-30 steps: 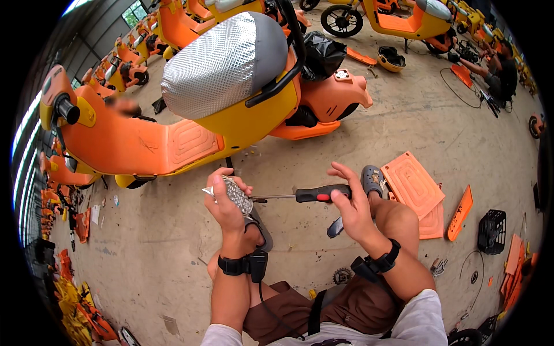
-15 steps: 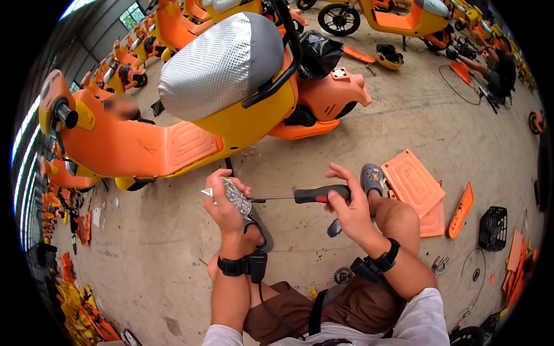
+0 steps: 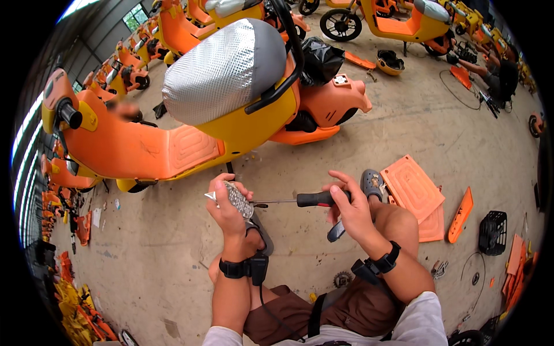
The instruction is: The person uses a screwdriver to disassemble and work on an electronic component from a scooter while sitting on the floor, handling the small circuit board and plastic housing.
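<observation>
My left hand (image 3: 228,214) is closed round a small silver part with a grid-like surface (image 3: 238,200); its kind is not clear. A screwdriver (image 3: 313,199) with a black and red handle lies level between my hands, its shaft reaching to the part's right side. My right hand (image 3: 353,212) holds the handle's end between thumb and fingers. A short dark piece sits by the shaft's tip. Whether the tip sits in a screw cannot be made out. Beyond my hands stands an orange and yellow scooter (image 3: 138,144) with a silver-covered seat (image 3: 216,72).
Orange floor panels (image 3: 412,184) lie right of my foot, beside a narrow orange strip (image 3: 461,215) and a black basket (image 3: 493,232). A sprocket (image 3: 343,279) lies near my leg. More scooters (image 3: 398,26) stand behind. Another person (image 3: 502,75) sits at the far right.
The screwdriver and both hands have shifted slightly. My right hand's fingers have changed their position round the handle, and the whole view has moved down a little.
</observation>
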`<state>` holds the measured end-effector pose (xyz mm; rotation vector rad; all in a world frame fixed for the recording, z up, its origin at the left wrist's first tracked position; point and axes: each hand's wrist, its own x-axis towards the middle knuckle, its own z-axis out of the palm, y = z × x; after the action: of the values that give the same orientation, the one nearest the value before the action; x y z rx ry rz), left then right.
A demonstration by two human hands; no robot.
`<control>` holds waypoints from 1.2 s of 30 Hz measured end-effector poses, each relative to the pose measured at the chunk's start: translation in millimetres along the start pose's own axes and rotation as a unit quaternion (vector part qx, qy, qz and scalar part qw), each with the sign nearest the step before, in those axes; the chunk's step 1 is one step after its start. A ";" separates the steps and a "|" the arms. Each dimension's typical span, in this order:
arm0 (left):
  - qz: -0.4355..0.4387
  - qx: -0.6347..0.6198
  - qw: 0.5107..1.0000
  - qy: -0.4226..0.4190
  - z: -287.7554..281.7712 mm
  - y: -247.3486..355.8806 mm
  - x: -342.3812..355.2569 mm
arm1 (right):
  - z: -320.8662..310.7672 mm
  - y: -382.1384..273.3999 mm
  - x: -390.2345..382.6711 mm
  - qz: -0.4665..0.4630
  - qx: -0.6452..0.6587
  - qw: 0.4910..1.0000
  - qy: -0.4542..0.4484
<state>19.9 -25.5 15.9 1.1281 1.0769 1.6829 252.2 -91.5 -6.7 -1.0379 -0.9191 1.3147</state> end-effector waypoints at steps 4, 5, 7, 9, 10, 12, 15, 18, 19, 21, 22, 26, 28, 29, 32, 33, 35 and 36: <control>0.007 0.011 1.000 -0.011 0.2 0.5 -2.1 | -7.3 12.1 0.8 -0.099 -0.113 0.989 0.010; 0.009 0.007 1.000 -0.013 1.0 2.2 -0.7 | -7.8 20.0 4.1 -0.169 -0.144 0.975 0.016; 0.007 -0.003 1.000 -0.009 -0.3 1.8 -1.8 | 2.0 15.6 8.7 -0.165 -0.082 0.982 0.026; 0.003 -0.002 1.000 -0.004 -1.3 2.1 -1.3 | 5.5 0.0 -0.6 -0.002 0.001 0.999 0.032; 0.001 -0.003 1.000 -0.002 -0.7 2.0 -1.1 | 3.8 1.4 0.0 -0.002 -0.017 0.999 0.030; -0.001 -0.010 1.000 -0.001 -0.4 1.7 -0.8 | 1.3 5.9 0.1 -0.004 -0.051 0.998 0.025; -0.004 -0.026 1.000 0.001 -0.6 2.0 -1.1 | 5.6 1.4 0.5 -0.017 -0.001 0.999 0.051; -0.008 -0.034 0.999 0.007 -0.4 3.9 -1.1 | 7.6 -0.6 1.7 0.001 0.006 0.998 0.066; -0.006 -0.032 0.999 0.008 -0.8 3.0 -0.6 | 7.4 -0.2 2.1 0.002 0.008 0.998 0.068; -0.005 -0.028 1.000 0.008 -1.0 1.5 0.0 | 7.3 1.6 3.1 0.004 0.014 0.997 0.071; -0.006 -0.026 1.000 0.008 -1.1 0.8 0.3 | 7.0 1.5 2.6 0.004 0.012 0.997 0.071; 0.003 -0.008 1.000 0.002 -0.7 -0.3 0.9 | 6.0 0.8 2.0 0.001 0.012 0.997 0.075; 0.008 0.002 1.000 0.005 -0.2 -0.4 0.5 | 4.6 1.3 2.1 -0.001 0.017 0.997 0.080; 0.010 0.007 1.000 0.007 -0.3 -0.4 0.6 | 4.7 2.7 3.2 -0.003 0.022 0.996 0.084; 0.011 -0.009 1.000 0.009 -1.4 -0.4 0.6 | 2.4 3.0 2.7 0.009 0.027 0.996 0.087; 0.007 -0.002 1.000 0.011 -0.7 -0.4 1.1 | 2.1 3.1 3.0 0.013 0.030 0.996 0.087; 0.000 0.011 1.000 0.014 0.8 -1.0 1.9 | -0.2 1.6 2.0 0.014 0.031 0.994 0.101; -0.011 0.046 0.999 0.010 -0.5 -0.9 3.8 | -0.2 0.4 1.8 0.015 0.033 0.994 0.106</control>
<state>18.7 -21.8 15.9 1.1561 1.1867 1.6456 252.4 -89.7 -7.3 -1.1193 -0.6980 1.2237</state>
